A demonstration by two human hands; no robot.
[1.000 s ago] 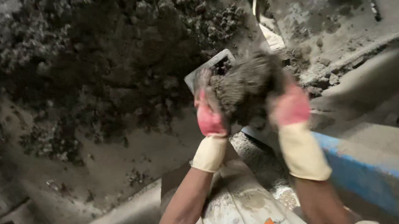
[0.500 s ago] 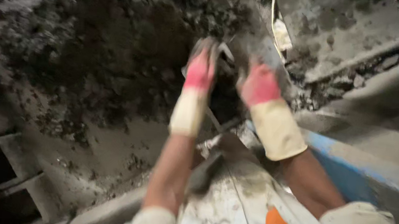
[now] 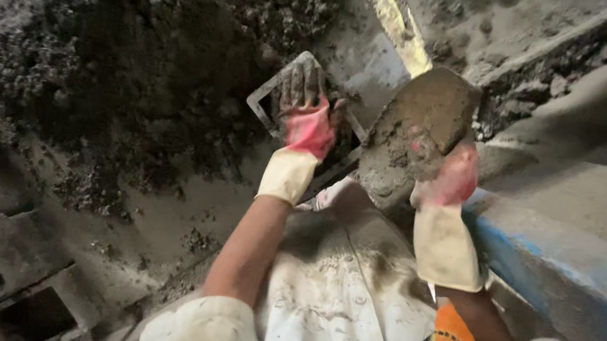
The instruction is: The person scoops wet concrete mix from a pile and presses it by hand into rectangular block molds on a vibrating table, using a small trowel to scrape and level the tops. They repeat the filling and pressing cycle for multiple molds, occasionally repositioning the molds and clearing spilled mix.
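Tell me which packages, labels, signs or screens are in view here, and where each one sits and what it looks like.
None show: no package, label, sign or screen.
In view instead: the left hand in a pink-and-cream glove on a grey rectangular frame by the dark clay heap.
The right hand holds a muddy slab, tilted.

left hand on metal frame | right hand holds clay block | dark clay heap behind

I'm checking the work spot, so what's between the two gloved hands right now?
In the head view, between the left hand on the metal frame and the right hand holding the mud block, the frame's dark opening and far edge show.
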